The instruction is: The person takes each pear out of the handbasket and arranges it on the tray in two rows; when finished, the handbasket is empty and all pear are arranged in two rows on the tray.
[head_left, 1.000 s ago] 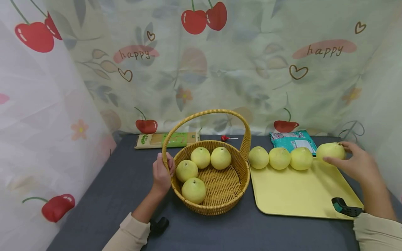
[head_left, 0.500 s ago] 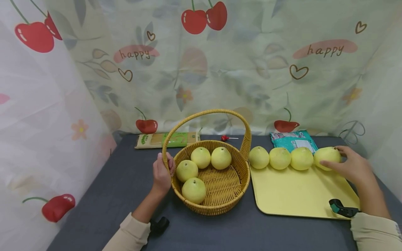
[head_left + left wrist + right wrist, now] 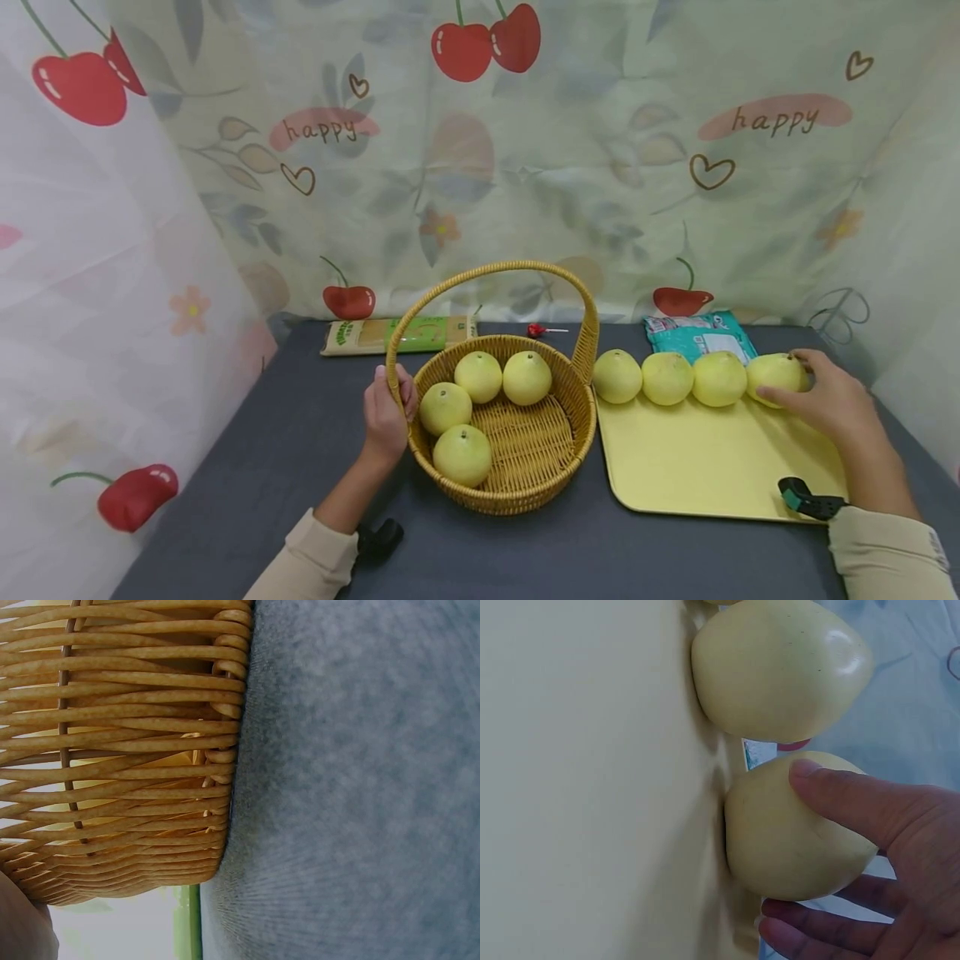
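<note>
My left hand (image 3: 387,417) grips the base of the arched handle of a round wicker basket (image 3: 517,500), at its left side. Inside, several pale yellow-green pomelos (image 3: 462,456) sit along the left and back. My right hand (image 3: 836,396) holds a pomelo (image 3: 772,379) at the right end of a row along the back of a yellow tray (image 3: 720,467). In the right wrist view its thumb lies across the pomelo (image 3: 780,832), with the fingers on the far side. The neighbouring pomelo (image 3: 780,667) stands close by. The left wrist view shows mostly basket weave (image 3: 135,750).
Behind the tray lies a teal packet (image 3: 697,335). A flat brown and green package (image 3: 427,333) and a red lollipop (image 3: 536,330) lie behind the basket on the dark tabletop (image 3: 300,442). A printed curtain (image 3: 525,167) closes off the back and sides.
My right hand has moved left with its pomelo, bringing it down beside the others in the row on the tray. My left hand and the basket have stayed in place.
</note>
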### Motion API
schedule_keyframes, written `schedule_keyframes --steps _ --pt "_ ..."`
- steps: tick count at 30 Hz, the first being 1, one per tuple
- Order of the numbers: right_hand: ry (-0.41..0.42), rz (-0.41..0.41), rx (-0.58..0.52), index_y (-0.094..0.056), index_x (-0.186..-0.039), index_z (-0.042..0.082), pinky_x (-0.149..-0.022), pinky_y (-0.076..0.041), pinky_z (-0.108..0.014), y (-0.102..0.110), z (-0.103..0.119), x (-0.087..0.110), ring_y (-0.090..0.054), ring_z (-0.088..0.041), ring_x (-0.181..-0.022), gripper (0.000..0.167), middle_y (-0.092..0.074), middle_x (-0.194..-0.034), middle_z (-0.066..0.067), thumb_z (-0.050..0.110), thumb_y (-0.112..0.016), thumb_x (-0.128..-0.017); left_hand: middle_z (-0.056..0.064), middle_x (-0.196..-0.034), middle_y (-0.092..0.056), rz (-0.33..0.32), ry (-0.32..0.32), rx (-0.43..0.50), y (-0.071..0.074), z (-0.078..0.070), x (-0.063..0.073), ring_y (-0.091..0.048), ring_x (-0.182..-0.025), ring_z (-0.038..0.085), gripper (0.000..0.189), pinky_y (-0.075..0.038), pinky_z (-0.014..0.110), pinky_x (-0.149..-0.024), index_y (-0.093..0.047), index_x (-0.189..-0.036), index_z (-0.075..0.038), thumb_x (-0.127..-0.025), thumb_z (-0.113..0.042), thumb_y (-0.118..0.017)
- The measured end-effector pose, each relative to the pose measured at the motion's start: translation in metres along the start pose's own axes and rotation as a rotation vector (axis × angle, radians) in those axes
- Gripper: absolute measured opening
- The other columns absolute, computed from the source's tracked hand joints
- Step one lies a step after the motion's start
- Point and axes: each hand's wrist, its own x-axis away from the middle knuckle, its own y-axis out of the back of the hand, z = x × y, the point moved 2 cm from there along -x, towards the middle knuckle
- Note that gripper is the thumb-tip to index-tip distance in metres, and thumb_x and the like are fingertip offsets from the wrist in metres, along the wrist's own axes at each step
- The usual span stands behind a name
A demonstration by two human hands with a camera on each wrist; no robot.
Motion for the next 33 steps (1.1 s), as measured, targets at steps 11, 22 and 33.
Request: schedule_keyframes --steps 11,22,33 --pt "0.021 0.040 -0.016 -0.024 -0.148 -0.011 -0.085 -0.035 -0.073 0.000 0.000 0.001 -0.032 -0.065 -0.117 0.096 -0.031 -0.137 -0.046 0.052 -0.069 -0.092 0.011 -0.051 -0.033 0.006 0.014 0.003 0.001 0.000 0.002 -0.030 -0.039 0.018 0.060 -0.028 0.030 -0.038 -0.036 -0.068 0.003 -0.112 -0.031 -0.016" --pt "0.085 -0.011 -0.019 -0.032 -0.148 -0.009 -0.081 -0.042 -0.068 0.022 0.036 0.009 -0.043 -0.059 -0.117 0.084 -0.038 -0.138 -0.041 0.045 -0.067 -0.095 0.010 -0.051 -0.033 0.001 0.018 0.002 -0.001 0.000 0.001 -0.030 -0.039 0.017 0.060 -0.028 0.029 -0.038 -0.036 -0.068 0.003 -0.112 -0.032 -0.016" --pt "0.155 -0.099 -0.123 -0.048 -0.143 0.000 -0.084 -0.043 -0.064 0.035 0.101 0.029 -0.050 -0.052 -0.119 0.070 -0.052 -0.135 -0.032 0.049 -0.065 -0.095 0.008 -0.051 -0.033 0.001 -0.003 0.026 -0.001 -0.001 0.000 -0.029 -0.039 0.017 0.062 -0.028 0.029 -0.038 -0.035 -0.067 0.004 -0.112 -0.035 -0.018"
